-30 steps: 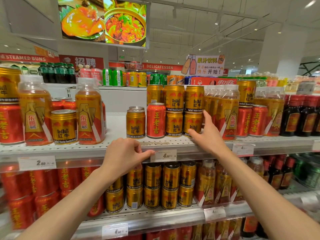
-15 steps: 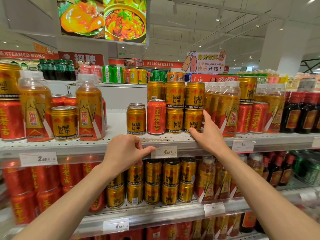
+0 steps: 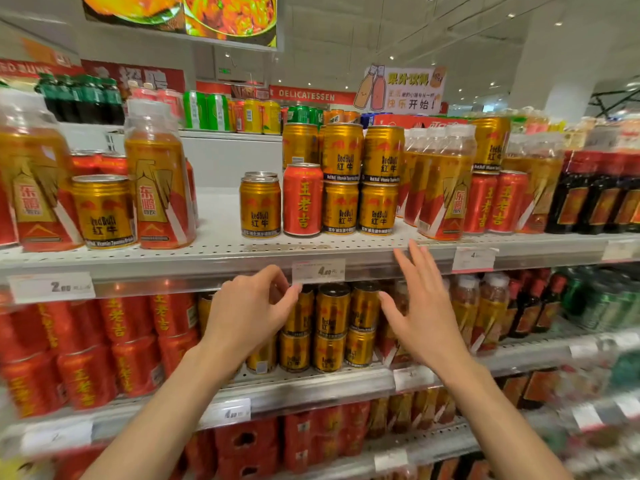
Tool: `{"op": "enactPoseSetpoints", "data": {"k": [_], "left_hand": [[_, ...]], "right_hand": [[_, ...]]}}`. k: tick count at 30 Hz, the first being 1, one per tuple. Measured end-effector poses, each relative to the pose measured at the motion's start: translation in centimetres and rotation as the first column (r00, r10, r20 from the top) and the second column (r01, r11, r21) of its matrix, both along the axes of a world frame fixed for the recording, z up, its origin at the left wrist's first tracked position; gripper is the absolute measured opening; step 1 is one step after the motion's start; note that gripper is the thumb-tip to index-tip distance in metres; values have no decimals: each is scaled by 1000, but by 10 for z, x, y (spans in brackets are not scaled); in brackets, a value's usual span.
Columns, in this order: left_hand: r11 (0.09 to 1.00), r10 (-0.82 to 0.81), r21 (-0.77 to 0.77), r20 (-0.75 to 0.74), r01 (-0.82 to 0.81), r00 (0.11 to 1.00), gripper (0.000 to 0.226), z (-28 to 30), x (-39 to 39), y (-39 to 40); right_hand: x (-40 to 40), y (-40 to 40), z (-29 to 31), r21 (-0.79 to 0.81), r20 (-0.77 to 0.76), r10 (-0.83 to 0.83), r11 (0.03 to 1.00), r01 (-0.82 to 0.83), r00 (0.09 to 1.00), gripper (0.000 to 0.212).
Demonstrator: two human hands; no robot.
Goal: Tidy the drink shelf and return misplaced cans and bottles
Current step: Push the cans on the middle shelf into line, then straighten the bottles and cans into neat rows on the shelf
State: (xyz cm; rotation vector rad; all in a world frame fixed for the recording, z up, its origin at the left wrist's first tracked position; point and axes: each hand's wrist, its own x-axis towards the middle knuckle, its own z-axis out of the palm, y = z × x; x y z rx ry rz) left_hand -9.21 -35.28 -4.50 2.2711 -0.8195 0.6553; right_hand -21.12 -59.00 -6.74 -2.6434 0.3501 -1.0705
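Note:
A single red can [image 3: 302, 199] stands on the top shelf [image 3: 221, 251] among gold Red Bull cans [image 3: 360, 181], which are stacked two high to its right. Another gold can [image 3: 260, 206] is at its left. Further left, a lone gold can [image 3: 103, 211] sits between two orange drink bottles [image 3: 157, 181]. My left hand [image 3: 249, 310] hovers in front of the shelf edge, fingers curled and apart, holding nothing. My right hand [image 3: 420, 306] is open with spread fingers below the gold stack, touching no can.
A price tag [image 3: 318, 270] hangs on the shelf edge between my hands. Below are gold cans [image 3: 329, 327], red cans [image 3: 114, 341] at left and dark bottles [image 3: 533, 306] at right. More red cans [image 3: 495, 202] and dark bottles [image 3: 602, 195] fill the top shelf's right end.
My right hand has come off the lower gold can of the stack and dropped below the shelf edge. The left hand stayed at the edge. The camera has moved closer.

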Motion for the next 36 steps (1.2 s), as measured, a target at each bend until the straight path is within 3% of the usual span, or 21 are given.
{"op": "enactPoseSetpoints", "data": {"k": [5, 9, 12, 23, 30, 36], "left_hand": [[987, -145, 25, -261, 157, 954, 30, -47, -16, -6], [977, -197, -2, -397, 213, 897, 35, -72, -34, -30], [976, -206, -24, -447, 218, 871, 33, -81, -46, -56], [989, -137, -118, -493, 90, 859, 24, -76, -106, -196], [985, -80, -171, -393, 12, 916, 19, -42, -132, -249], [988, 33, -142, -209, -63, 977, 11, -5, -128, -261]], "right_hand": [[-42, -7, -45, 218, -199, 19, 976, 25, 980, 53], [-58, -39, -64, 244, -493, 60, 967, 71, 868, 46], [-63, -65, -67, 272, -560, 125, 962, 39, 819, 43], [-91, -209, -56, 317, -508, 258, 943, -101, 821, 36], [-103, -274, -38, 279, -335, 283, 941, -192, 899, 29], [-103, -287, -1, 175, -140, 297, 946, -272, 944, 21]]}}
